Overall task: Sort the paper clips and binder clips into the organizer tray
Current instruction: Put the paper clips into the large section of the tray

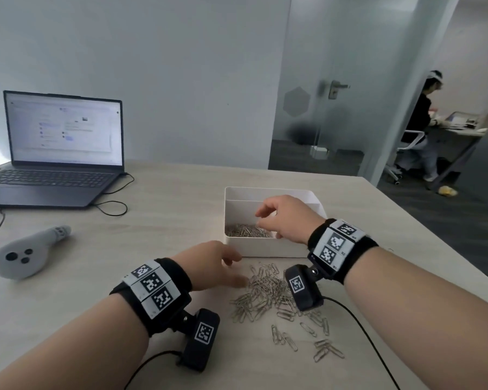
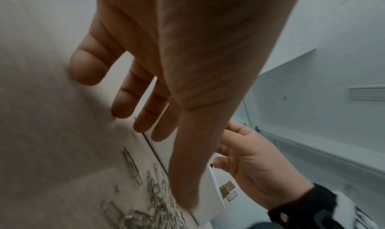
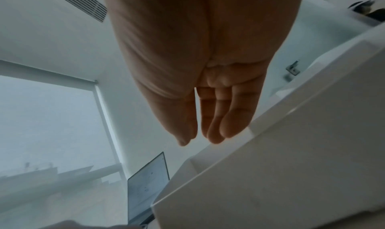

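A white organizer tray stands mid-table, and its near compartment holds a layer of silver paper clips. More paper clips lie in a loose pile on the table in front of it. My left hand hovers by the tray's front-left corner at the edge of the pile, fingers spread and empty. My right hand is over the near compartment, fingers straight and holding nothing. No binder clips show in any view.
An open laptop with a trailing cable sits at the back left. A grey controller lies on the left. The table's right edge runs close past the tray. A person sits at a desk beyond the glass door.
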A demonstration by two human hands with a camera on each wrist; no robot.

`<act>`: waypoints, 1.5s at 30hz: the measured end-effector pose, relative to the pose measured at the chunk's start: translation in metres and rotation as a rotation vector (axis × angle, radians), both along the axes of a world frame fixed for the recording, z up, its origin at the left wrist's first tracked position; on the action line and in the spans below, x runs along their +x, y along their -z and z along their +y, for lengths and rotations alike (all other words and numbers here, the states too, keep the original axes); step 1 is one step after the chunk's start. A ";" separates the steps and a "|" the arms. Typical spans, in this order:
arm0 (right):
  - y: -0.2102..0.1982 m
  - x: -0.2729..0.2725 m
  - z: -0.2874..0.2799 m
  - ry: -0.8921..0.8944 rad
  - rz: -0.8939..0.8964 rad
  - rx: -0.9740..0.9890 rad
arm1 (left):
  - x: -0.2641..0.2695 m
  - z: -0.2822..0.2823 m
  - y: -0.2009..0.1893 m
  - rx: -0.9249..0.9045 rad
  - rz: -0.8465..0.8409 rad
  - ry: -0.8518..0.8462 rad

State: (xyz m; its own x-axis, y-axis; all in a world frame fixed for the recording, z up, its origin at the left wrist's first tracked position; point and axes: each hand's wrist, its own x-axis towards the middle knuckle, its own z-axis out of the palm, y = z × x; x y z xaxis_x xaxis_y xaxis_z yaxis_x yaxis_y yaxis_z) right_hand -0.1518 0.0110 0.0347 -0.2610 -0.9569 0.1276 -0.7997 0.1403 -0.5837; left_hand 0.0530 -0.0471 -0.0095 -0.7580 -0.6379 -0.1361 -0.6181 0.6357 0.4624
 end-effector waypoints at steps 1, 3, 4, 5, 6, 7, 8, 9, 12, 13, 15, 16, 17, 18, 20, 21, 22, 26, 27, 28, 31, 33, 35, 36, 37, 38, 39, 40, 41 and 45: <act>-0.003 0.000 0.009 -0.016 0.023 -0.011 | 0.001 0.001 -0.002 -0.012 -0.087 0.038; -0.008 0.000 0.030 -0.073 0.065 0.069 | 0.000 0.004 -0.007 -0.037 -0.228 0.108; -0.009 -0.001 0.040 -0.109 0.092 0.175 | -0.001 0.005 -0.008 -0.046 -0.282 0.136; -0.008 -0.002 0.050 -0.138 0.131 0.316 | -0.002 0.006 -0.008 -0.055 -0.327 0.159; -0.006 -0.005 0.059 -0.156 0.185 0.458 | -0.004 0.006 -0.008 -0.063 -0.362 0.178; -0.003 -0.009 0.068 -0.158 0.242 0.571 | -0.006 0.007 -0.007 -0.069 -0.387 0.189; 0.000 -0.013 0.076 -0.145 0.278 0.648 | -0.008 0.007 -0.007 -0.075 -0.401 0.195; 0.002 -0.016 0.084 -0.125 0.291 0.697 | -0.010 0.008 -0.008 -0.082 -0.406 0.198; 0.007 -0.018 0.099 -0.082 0.291 0.773 | -0.018 0.014 -0.010 -0.098 -0.391 0.199; 0.009 -0.016 0.101 -0.076 0.293 0.785 | -0.022 0.016 -0.011 -0.105 -0.385 0.199; 0.012 -0.009 0.101 -0.084 0.313 0.769 | -0.029 0.021 -0.014 -0.126 -0.369 0.192; 0.014 -0.005 0.098 -0.095 0.319 0.749 | -0.032 0.023 -0.015 -0.134 -0.356 0.187; 0.016 -0.001 0.095 -0.111 0.315 0.724 | -0.035 0.025 -0.016 -0.138 -0.340 0.186; 0.017 0.003 0.091 -0.127 0.308 0.695 | -0.037 0.026 -0.016 -0.132 -0.321 0.187; 0.019 0.011 0.083 -0.153 0.299 0.630 | -0.041 0.028 -0.015 -0.114 -0.283 0.190; 0.020 0.014 0.080 -0.161 0.304 0.600 | -0.043 0.029 -0.015 -0.112 -0.269 0.194; 0.021 0.018 0.076 -0.167 0.315 0.573 | -0.044 0.029 -0.014 -0.113 -0.263 0.198; 0.022 0.025 0.068 -0.198 0.225 0.475 | -0.047 0.032 -0.015 -0.128 -0.265 0.212; 0.023 0.026 0.067 -0.196 0.207 0.463 | -0.047 0.032 -0.015 -0.119 -0.260 0.211; 0.023 0.026 0.066 -0.192 0.197 0.457 | -0.047 0.032 -0.014 -0.110 -0.253 0.209; 0.026 0.028 0.063 -0.169 0.215 0.448 | -0.049 0.032 -0.013 -0.116 -0.259 0.196; 0.027 0.029 0.062 -0.155 0.220 0.445 | -0.050 0.033 -0.014 -0.119 -0.244 0.186; 0.028 0.028 0.062 -0.141 0.205 0.438 | -0.051 0.032 -0.014 -0.130 -0.215 0.176; 0.029 0.028 0.063 -0.131 0.190 0.431 | -0.051 0.031 -0.013 -0.112 -0.192 0.168; 0.030 0.027 0.063 -0.121 0.169 0.423 | -0.051 0.030 -0.011 -0.079 -0.168 0.158; 0.032 0.026 0.063 -0.113 0.146 0.416 | -0.051 0.029 -0.010 -0.048 -0.145 0.147; 0.033 0.024 0.064 -0.105 0.118 0.410 | -0.051 0.027 -0.008 -0.025 -0.122 0.135; 0.034 0.023 0.064 -0.098 0.084 0.407 | -0.050 0.025 -0.005 -0.007 -0.096 0.120; 0.036 0.022 0.064 -0.092 0.050 0.404 | -0.050 0.024 -0.003 0.005 -0.070 0.107; 0.039 0.015 0.063 -0.078 -0.107 0.377 | -0.046 0.016 0.001 0.153 0.040 0.073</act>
